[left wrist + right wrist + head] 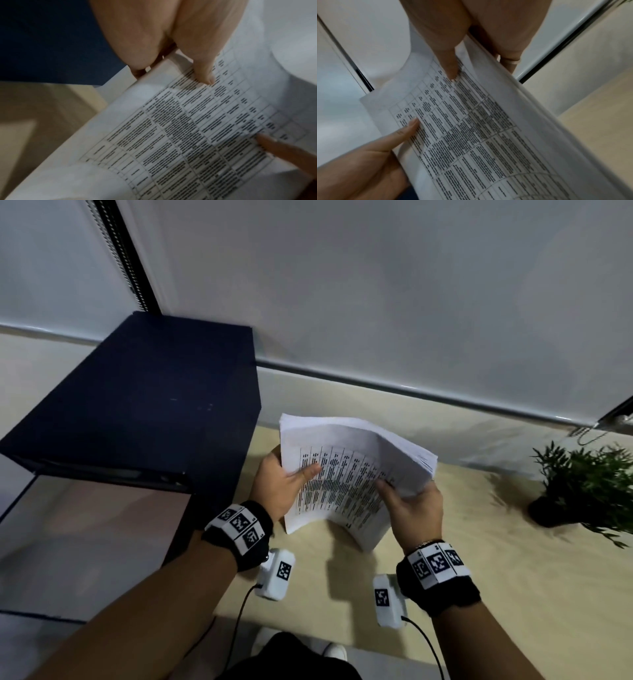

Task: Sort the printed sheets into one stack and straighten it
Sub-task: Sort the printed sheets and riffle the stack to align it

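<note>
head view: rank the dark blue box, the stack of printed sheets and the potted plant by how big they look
1. dark blue box, by far the largest.
2. stack of printed sheets.
3. potted plant, cut off at the frame edge, so this ranking against the sheets is unsure.

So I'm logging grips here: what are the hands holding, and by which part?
Both grip the stack of printed sheets: left hand at its left edge, right hand at its right edge, thumbs on the top sheet.

Printed sheets (pixel 342 484): ruled table of dense black text, too blurred to read. Wristbands (pixel 239 523): square black-and-white coded markers, no legible characters.
</note>
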A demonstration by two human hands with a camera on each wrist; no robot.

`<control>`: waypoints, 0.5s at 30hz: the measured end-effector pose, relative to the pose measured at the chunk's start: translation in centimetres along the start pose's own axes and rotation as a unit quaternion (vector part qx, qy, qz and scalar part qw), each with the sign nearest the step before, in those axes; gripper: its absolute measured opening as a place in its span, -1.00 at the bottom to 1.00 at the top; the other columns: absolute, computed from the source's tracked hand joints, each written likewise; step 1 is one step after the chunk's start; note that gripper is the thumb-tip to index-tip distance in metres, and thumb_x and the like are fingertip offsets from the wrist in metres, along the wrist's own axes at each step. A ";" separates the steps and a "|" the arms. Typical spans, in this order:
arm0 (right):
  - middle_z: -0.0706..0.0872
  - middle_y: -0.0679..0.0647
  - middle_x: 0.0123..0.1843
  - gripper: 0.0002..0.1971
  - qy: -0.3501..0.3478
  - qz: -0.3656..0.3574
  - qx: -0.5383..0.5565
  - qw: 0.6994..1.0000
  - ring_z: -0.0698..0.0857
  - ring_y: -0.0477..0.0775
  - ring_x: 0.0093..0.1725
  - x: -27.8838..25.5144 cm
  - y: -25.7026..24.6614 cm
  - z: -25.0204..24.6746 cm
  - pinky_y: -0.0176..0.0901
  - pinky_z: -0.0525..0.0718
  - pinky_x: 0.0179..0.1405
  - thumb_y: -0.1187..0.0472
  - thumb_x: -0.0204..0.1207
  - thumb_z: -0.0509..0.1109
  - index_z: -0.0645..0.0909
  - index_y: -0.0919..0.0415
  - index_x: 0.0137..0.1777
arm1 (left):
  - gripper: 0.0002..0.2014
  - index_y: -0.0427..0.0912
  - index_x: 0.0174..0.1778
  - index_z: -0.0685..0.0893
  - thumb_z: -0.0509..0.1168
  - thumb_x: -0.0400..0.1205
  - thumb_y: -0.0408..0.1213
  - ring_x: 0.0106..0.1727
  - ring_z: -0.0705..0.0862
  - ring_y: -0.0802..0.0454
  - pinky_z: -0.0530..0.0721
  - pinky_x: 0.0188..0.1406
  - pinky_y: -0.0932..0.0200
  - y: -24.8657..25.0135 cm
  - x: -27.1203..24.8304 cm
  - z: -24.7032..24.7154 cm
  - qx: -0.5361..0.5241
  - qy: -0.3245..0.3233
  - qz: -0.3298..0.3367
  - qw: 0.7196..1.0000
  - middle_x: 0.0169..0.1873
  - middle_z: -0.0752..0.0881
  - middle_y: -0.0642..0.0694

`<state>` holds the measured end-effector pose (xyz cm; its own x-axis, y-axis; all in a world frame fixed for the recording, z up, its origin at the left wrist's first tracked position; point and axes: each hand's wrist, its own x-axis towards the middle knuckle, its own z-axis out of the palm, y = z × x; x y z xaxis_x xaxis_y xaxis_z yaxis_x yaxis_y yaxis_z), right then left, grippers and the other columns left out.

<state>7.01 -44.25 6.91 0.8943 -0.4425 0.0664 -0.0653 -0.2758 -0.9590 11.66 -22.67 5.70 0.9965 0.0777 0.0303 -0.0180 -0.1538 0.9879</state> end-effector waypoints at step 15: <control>0.80 0.19 -0.16 -0.83 0.012 -0.007 -0.003 1.000 0.74 -0.23 -0.30 -0.3 -0.4 0.7 -0.20 0.78 -0.17 0.32 0.36 0.63 0.76 0.27 -0.07 | -0.77 -0.25 -0.01 0.81 0.57 0.49 -0.23 -0.36 0.70 0.51 0.59 -0.38 0.59 1.5 -0.5 0.9 0.023 0.012 -0.018 0.999 -0.28 0.79 0.12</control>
<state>7.12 -43.44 7.03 0.8840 -0.4596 0.0859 -0.0560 -0.2865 -0.9565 11.18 -23.86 6.99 0.9941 0.1080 -0.0007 0.0220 -0.1960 0.9804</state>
